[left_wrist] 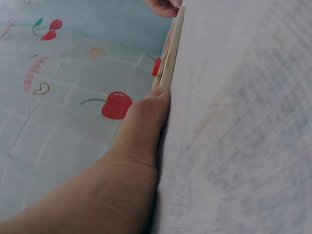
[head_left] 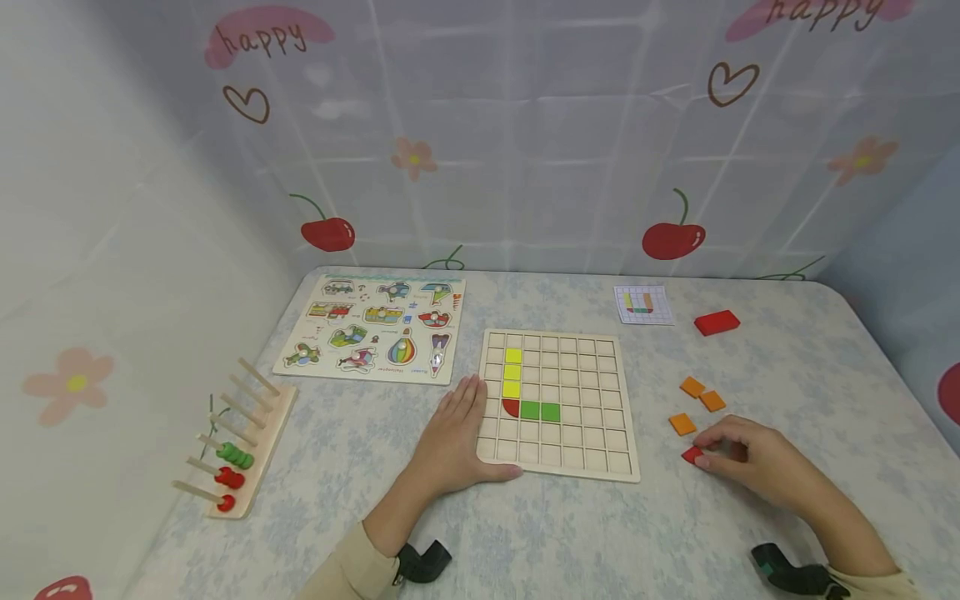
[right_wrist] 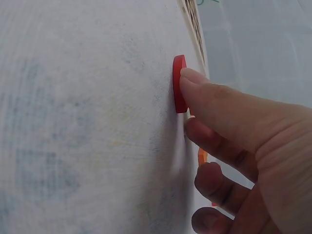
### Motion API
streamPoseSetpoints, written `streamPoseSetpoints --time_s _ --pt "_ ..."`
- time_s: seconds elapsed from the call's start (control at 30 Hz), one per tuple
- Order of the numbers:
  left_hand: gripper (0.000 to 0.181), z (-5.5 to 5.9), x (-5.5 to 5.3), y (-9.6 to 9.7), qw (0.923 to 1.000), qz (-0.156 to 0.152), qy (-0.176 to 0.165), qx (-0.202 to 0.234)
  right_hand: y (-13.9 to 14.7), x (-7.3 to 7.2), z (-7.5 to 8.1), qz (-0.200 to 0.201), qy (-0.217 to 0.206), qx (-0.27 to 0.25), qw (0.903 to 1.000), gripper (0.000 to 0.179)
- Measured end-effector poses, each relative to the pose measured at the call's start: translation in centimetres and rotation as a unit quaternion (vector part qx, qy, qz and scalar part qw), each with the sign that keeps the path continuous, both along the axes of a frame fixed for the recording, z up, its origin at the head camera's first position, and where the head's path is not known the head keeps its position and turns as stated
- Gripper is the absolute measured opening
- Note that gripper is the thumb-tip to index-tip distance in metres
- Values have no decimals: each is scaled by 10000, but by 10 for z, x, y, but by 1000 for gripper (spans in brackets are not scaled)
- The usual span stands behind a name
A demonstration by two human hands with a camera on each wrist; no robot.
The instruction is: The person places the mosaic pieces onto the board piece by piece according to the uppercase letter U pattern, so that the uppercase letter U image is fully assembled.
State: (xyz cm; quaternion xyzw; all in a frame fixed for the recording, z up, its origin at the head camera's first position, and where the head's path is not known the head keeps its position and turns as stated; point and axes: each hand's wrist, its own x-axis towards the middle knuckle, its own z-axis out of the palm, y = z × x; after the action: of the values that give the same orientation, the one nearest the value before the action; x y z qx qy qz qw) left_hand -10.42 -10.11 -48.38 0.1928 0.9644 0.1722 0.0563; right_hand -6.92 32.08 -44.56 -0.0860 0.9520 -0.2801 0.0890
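A wooden grid board (head_left: 588, 400) lies mid-table, bearing yellow squares (head_left: 512, 372), green squares (head_left: 540, 412) and a red rounded corner tile (head_left: 512, 407). Along its left edge lies my left hand (head_left: 450, 437), fingers straight and thumb stretched along the near corner; the left wrist view shows the thumb (left_wrist: 141, 122) at the board's side. To the right of the board, my right hand (head_left: 753, 462) holds a small red tile (head_left: 692, 456) between thumb and index finger, low at the tabletop. In the right wrist view the thumb tip covers part of this red tile (right_wrist: 178, 85).
Loose orange squares (head_left: 682, 424) lie just beyond my right hand. Farther back are a red block (head_left: 717, 322) and a pattern card (head_left: 643, 305). A vehicle picture puzzle (head_left: 371, 329) lies back left, with a wooden peg stand (head_left: 262, 450) holding beads at the left.
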Motion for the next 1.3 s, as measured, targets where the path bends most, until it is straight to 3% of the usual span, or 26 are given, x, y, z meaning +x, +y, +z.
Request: streamPoseSetpoints --time_s 0.4,0.9,1.13,1.3 --pt "135 0 0 0 10000 -3 -11 -1 -5 -3 -2 -44 -22 26 10000 27" --pt "135 -3 0 -1 10000 14 -23 24 -13 -9 2 70 -343 -602 9976 23" --pt "136 -4 -1 -1 10000 20 -31 19 -29 -21 8 389 -85 -903 9951 17" --pt "135 -3 0 -1 10000 19 -34 50 -47 -32 9 648 -193 -1183 9907 13"
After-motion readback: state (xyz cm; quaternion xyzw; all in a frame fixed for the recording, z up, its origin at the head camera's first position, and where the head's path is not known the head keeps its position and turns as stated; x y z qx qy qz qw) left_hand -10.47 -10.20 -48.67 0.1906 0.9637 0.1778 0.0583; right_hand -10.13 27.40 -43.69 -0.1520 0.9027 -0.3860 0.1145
